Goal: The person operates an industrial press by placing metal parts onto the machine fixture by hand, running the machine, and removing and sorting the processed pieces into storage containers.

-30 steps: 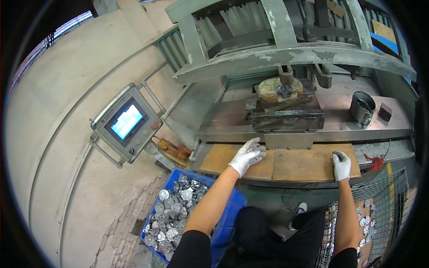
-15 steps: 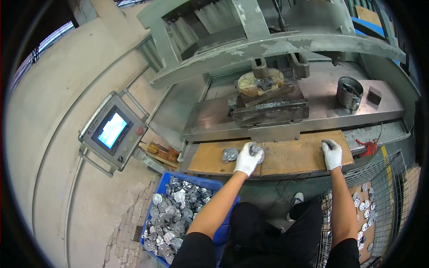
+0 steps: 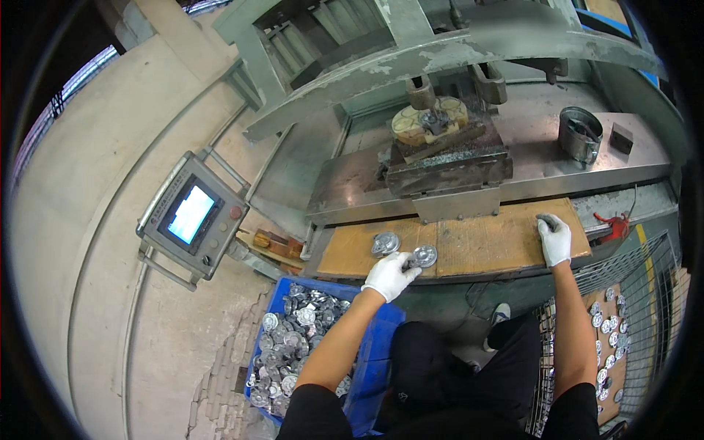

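Note:
Both my hands wear white gloves with greyed fingertips. My left hand [image 3: 391, 277] is closed at the front edge of the tan board, its fingertips pinching the near left rim of a round silvery metal casting [image 3: 424, 256]. Just beyond the hand, more round metal castings [image 3: 385, 243] lie close together on the board. At the right end of the board, my right hand [image 3: 555, 238] rests with curled fingers; whatever they may hold is hidden.
Beyond the tan board [image 3: 506, 235] stands a press with a yellowish round fixture [image 3: 411, 126]. A metal mug [image 3: 580, 136] and a small block [image 3: 622, 138] sit right. A blue crate [image 3: 389, 330] of castings, a wire basket [image 3: 653, 308] and a control panel [image 3: 192, 216] surround me.
My left hand has drawn back toward me and left, uncovering most of the casting, which has shifted slightly nearer. My right hand stays at the board's right end. The view has tilted a little.

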Tool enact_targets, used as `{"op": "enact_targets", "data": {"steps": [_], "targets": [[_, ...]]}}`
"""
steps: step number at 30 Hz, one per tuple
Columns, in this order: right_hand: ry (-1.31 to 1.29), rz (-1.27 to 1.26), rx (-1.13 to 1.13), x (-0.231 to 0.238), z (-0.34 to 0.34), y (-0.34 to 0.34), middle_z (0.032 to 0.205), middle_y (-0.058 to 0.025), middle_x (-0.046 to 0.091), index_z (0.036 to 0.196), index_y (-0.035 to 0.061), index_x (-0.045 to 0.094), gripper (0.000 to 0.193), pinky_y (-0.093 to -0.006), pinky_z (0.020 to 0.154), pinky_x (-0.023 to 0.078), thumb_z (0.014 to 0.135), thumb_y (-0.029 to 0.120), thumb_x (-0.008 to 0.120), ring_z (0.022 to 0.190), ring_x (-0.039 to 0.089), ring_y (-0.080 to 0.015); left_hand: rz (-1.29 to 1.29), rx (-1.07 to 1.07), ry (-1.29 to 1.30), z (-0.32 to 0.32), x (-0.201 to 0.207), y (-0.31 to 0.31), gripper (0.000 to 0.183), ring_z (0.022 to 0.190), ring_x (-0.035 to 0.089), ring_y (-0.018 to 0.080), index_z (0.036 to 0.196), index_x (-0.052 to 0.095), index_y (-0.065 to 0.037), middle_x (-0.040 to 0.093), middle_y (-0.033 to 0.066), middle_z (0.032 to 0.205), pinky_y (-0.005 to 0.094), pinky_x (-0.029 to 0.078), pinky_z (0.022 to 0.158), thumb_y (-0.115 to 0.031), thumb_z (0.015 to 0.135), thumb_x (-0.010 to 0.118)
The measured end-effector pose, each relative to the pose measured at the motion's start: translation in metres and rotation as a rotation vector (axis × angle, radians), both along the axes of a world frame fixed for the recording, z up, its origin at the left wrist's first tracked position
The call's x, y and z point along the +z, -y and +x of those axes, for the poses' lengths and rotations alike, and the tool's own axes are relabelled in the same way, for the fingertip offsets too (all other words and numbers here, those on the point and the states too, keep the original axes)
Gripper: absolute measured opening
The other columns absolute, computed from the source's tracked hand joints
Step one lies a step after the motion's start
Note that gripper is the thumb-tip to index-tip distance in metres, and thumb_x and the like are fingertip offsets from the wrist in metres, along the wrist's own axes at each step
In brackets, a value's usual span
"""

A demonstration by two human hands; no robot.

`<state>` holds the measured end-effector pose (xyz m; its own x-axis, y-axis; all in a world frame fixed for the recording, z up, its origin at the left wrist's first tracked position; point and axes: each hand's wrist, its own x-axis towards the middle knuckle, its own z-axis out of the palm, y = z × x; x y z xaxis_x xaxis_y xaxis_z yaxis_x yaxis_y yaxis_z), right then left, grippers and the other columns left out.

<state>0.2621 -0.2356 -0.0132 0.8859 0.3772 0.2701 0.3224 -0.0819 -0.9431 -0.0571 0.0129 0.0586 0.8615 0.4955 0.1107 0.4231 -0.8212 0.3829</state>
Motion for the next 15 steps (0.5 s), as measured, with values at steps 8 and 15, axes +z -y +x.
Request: {"op": "enact_targets", "data": {"steps": [8, 15], "targets": [[-0.013, 0.023, -0.007, -0.006, 0.002, -0.002, 0.095, -0.0098, 0.072, 0.104, -0.0055, 0.069, 0.019, -0.0268, 0.081, 0.052, 0.088, 0.003, 0.064, 0.086, 0.066, -0.0132, 0.005, 0.129, -0.067, 0.04, 0.004, 0.01, 0.043, 0.092, 0.066, 0.0357, 0.097, 0.063, -0.005, 0.068, 0.0192, 0.099, 0.0434, 0.052, 0.081, -0.045, 0.084, 0.068], [0.001, 0.014, 0.002, -0.01, 0.006, -0.001, 0.093, -0.0117, 0.073, 0.102, -0.0048, 0.07, 0.02, -0.0281, 0.08, 0.052, 0.087, 0.006, 0.064, 0.085, 0.068, -0.0158, 0.114, 0.19, -0.002, 0.062, -0.018, 0.004, 0.036, 0.09, 0.067, 0.0394, 0.102, 0.06, -0.005, 0.067, 0.0204, 0.102, 0.0488, 0.053, 0.08, -0.038, 0.089, 0.058]]}}
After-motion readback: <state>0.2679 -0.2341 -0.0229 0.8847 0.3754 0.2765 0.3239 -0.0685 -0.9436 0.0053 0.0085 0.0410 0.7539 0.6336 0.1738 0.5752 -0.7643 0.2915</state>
